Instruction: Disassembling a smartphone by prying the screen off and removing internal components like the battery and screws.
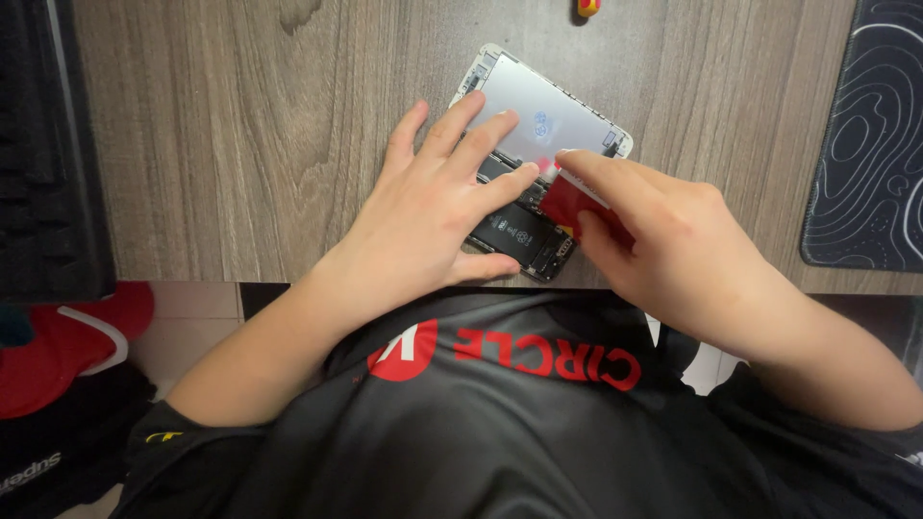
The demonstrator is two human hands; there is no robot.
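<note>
Opened smartphone (538,144) lying near the front edge of a wood-grain desk (240,125), back panel gone, silver shield plate and black battery (514,233) exposed. Left hand (437,207) pressed flat over the phone's lower half, fingers spread wide, fingertips resting on the plate and the black parts beside it, thumb curled at the phone's near edge. Right hand (654,235) just right of the phone, thumb and forefinger pinched narrowly on a thin red plastic card (567,202), its corner touching the phone's right side where plate meets battery. Above the phone, at the far edge of the desk, a small yellow-and-red tool tip (587,8), mostly out of frame. Well to the right of the phone, a black mat with white contour lines (865,135). Well to the left, a dark keyboard (43,144). Below the phone, a black shirt with red print (500,384).
</note>
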